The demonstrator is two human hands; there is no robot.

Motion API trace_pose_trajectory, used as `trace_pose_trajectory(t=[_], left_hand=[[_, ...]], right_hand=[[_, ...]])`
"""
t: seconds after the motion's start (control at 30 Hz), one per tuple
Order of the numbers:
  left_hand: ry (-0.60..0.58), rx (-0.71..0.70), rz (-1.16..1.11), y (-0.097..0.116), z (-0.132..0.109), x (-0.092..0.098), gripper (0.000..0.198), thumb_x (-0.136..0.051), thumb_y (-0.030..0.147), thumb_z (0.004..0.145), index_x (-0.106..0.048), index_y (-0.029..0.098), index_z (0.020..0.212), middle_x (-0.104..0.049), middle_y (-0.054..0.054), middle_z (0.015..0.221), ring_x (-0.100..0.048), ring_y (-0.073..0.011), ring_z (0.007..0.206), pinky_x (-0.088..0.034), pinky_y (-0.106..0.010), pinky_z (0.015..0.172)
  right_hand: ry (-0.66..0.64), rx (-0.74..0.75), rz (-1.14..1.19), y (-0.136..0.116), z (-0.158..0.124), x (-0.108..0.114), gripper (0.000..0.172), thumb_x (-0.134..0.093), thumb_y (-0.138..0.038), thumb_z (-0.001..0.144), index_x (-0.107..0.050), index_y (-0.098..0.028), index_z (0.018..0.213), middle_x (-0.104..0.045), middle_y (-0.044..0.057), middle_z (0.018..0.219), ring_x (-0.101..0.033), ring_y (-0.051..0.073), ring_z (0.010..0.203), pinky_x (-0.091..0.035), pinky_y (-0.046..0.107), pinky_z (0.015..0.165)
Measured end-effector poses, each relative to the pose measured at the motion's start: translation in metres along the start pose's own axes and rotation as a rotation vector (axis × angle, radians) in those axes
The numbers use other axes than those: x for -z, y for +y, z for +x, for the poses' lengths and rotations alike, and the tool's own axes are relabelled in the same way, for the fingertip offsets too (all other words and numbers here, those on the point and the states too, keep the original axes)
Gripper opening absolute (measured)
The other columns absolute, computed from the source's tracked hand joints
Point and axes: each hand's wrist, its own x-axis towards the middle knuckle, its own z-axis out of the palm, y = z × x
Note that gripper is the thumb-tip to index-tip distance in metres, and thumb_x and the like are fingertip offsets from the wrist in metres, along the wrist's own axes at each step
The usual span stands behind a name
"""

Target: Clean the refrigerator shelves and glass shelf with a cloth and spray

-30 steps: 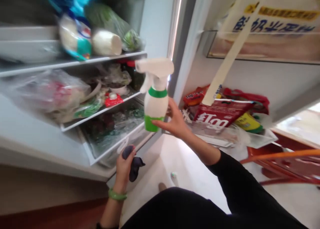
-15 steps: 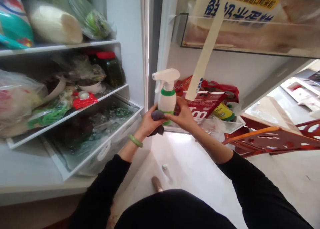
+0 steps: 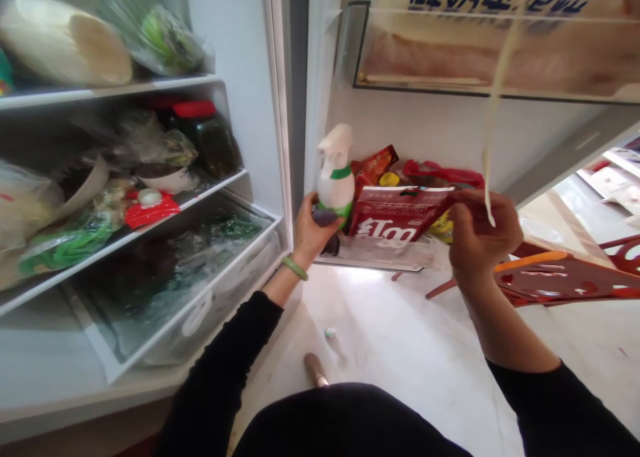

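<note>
My left hand [image 3: 315,230] is wrapped round the lower part of a white spray bottle [image 3: 336,185] with a green collar and green base. A dark cloth [image 3: 324,215] is bunched in the same grip. The bottle stands upright in front of the lower fridge door shelf. At the right end of that shelf, my right hand [image 3: 485,237] is closed at the upper right corner of a dark red food bag [image 3: 385,214] with white lettering; its fingertips are partly hidden. A pale strap [image 3: 497,104] hangs from above, its end in front of the right hand.
On the left, fridge shelves [image 3: 165,84] hold bagged vegetables, a red-lidded jar [image 3: 207,134] and bowls. Below is a pulled-out clear drawer [image 3: 200,270]. An upper door bin [image 3: 475,64] hangs above the bag. A reddish wooden chair [image 3: 565,277] stands right; a small object [image 3: 330,333] lies on the floor.
My right hand has left the spray bottle and moved right to the red bag, which now stands more upright. The left hand keeps the bottle and cloth. The strap has swung right.
</note>
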Motion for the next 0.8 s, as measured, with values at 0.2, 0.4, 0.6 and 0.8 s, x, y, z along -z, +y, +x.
trace_pose_trajectory(t=[0.2, 0.4, 0.6, 0.8], left_hand=[[-0.238, 0.03, 0.231, 0.015, 0.006, -0.013, 0.069, -0.097, 0.034, 0.071, -0.064, 0.023, 0.131, -0.075, -0.012, 0.119, -0.072, -0.0361, 0.111, -0.054, -0.043, 0.095], [-0.207, 0.04, 0.127, 0.013, -0.005, 0.005, 0.069, -0.096, 0.029, 0.07, -0.068, 0.021, 0.133, -0.069, -0.015, 0.136, -0.065, -0.037, 0.128, -0.049, -0.046, 0.111], [0.083, 0.583, -0.51, 0.01, -0.095, 0.05, 0.058, -0.077, 0.066, 0.086, -0.071, 0.023, 0.124, -0.076, -0.009, 0.123, -0.073, -0.0254, 0.109, -0.058, -0.041, 0.101], [0.072, 0.909, -0.729, -0.002, -0.172, 0.105, 0.063, -0.073, 0.079, 0.083, -0.079, 0.024, 0.113, -0.078, -0.012, 0.123, -0.073, -0.0309, 0.118, -0.06, -0.046, 0.102]], right_hand=[[0.203, -0.187, -0.053, 0.078, -0.008, 0.036, 0.019, -0.071, -0.059, 0.084, -0.073, -0.06, 0.102, -0.076, -0.001, 0.122, -0.07, 0.047, 0.121, -0.053, 0.072, 0.106], [0.144, -0.177, 0.025, 0.055, -0.055, 0.029, 0.02, -0.07, -0.054, 0.088, -0.072, -0.061, 0.107, -0.075, 0.002, 0.124, -0.074, 0.046, 0.112, -0.058, 0.072, 0.096], [-0.813, -0.037, 0.266, -0.006, -0.151, -0.028, 0.054, -0.08, -0.045, 0.085, -0.066, -0.043, 0.137, -0.067, 0.01, 0.147, -0.063, 0.04, 0.138, -0.056, 0.07, 0.11], [-1.032, -0.411, 0.429, -0.02, -0.238, -0.124, 0.032, -0.067, -0.048, 0.086, -0.072, -0.032, 0.114, -0.077, 0.007, 0.124, -0.071, 0.035, 0.124, -0.058, 0.058, 0.108]])
